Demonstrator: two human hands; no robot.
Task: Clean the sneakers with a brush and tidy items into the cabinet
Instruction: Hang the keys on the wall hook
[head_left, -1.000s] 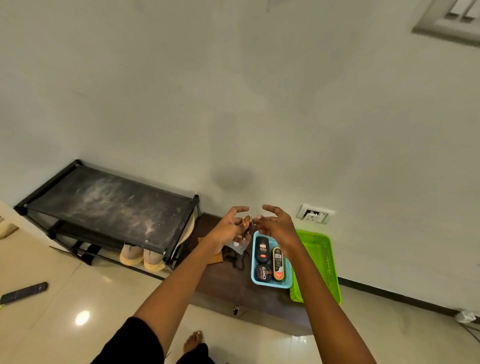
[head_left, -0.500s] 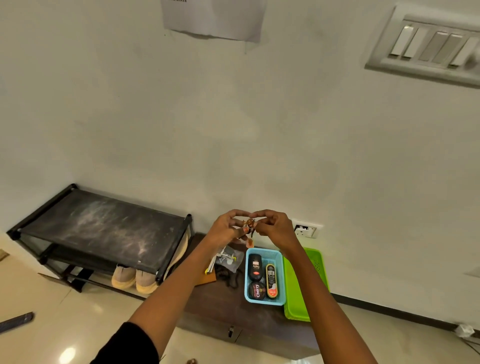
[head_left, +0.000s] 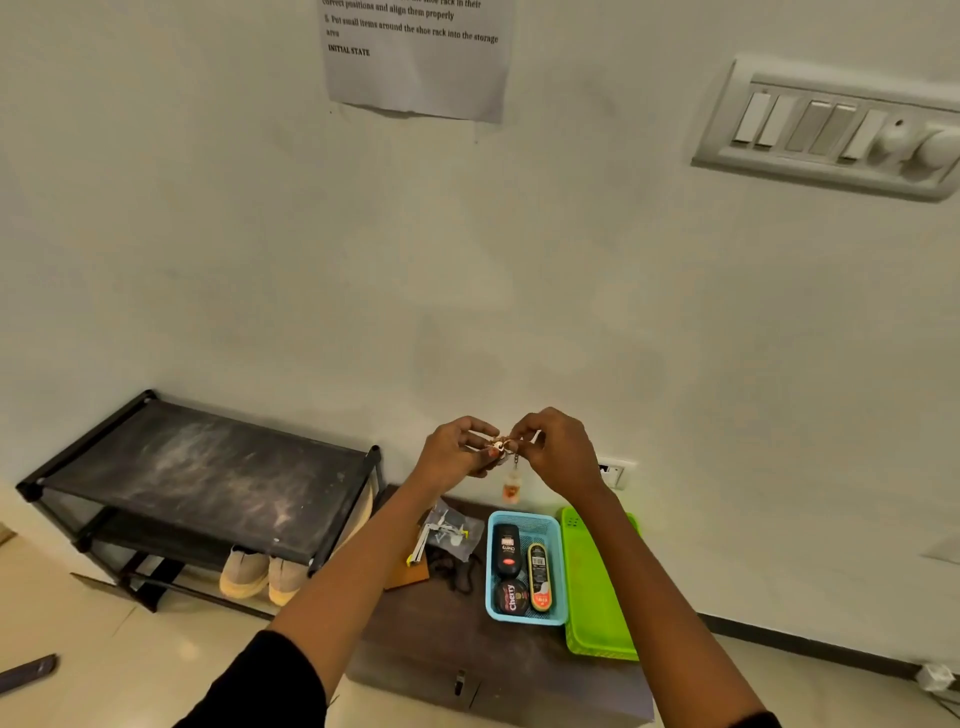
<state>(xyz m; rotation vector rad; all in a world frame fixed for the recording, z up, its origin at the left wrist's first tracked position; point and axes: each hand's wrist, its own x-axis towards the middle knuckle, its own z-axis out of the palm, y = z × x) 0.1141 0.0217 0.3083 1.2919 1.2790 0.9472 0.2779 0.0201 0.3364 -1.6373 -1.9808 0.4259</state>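
- We see both arms raised side by side before a pale wall; the left hand (head_left: 457, 452) and right hand (head_left: 558, 452) meet at the fingertips, well above the floor.
- The fingers (head_left: 480, 426) of the left hand and the fingers (head_left: 524, 428) of the right are curled and pinch the ring end of a small keychain (head_left: 511, 486) between them; its chain and pale charm dangle freely below.
- We judge the step in hand to be tidying, not brushing; the keychain looks like one of the loose items to be put away.
- Under the hands stands a low dark cabinet (head_left: 493, 675); on its top are a blue basket (head_left: 490, 571) with shoe polish, a green tray (head_left: 597, 597) touching its right side, and a plastic bag (head_left: 449, 530) of small parts to its left.
- The sneakers (head_left: 260, 574) sit as a pair on the lowest shelf of a black shoe rack (head_left: 208, 467) at the left; we cannot make out a brush anywhere.
- The next move likely calls for one hand to let go, then for the other to lower the keychain into a container or the cabinet; the swinging charm could snag on a basket rim.
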